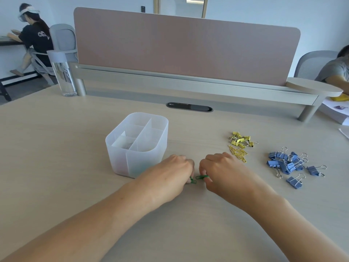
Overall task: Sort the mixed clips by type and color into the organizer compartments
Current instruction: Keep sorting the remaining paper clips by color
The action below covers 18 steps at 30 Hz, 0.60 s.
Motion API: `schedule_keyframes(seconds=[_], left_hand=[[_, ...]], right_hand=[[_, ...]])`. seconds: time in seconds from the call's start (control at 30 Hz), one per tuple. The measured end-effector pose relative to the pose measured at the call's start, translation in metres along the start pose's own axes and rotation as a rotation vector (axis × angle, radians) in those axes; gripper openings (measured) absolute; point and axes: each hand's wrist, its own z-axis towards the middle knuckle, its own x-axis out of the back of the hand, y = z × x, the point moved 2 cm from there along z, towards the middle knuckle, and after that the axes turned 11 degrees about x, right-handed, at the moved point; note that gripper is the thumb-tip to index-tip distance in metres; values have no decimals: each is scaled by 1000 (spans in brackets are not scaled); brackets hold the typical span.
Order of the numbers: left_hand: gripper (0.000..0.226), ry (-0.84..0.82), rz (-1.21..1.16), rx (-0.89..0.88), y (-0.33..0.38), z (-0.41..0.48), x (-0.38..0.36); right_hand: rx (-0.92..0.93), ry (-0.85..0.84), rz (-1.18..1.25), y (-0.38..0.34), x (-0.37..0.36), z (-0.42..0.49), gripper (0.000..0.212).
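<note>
Both hands work near the middle of the desk [56, 140], just right of the organizer [117, 157]. The left hand [172, 173] has its fingers curled, pinching a green clip [193, 180] at the fingertips. The right hand [223, 173], fingers curled too, pinches another green clip [202, 177] just beside the first. To the right lie yellow binder clips [240, 139], with yellow paper clips [238, 153] just nearer, and further right a heap of blue binder clips [289, 163]. A bottle [63, 72] stands far left. What the organizer holds cannot be told
</note>
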Motion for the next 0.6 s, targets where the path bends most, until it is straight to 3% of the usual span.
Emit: schedule_keyframes(seconds=[0.4, 0.6], left_hand=[[7, 8, -51, 81, -9, 5, 1], [9, 10, -83, 89, -9, 5, -1]], right_hand=[[-47, 1, 88, 4, 0, 5, 22], [-152, 66, 471, 10, 0, 4, 9]])
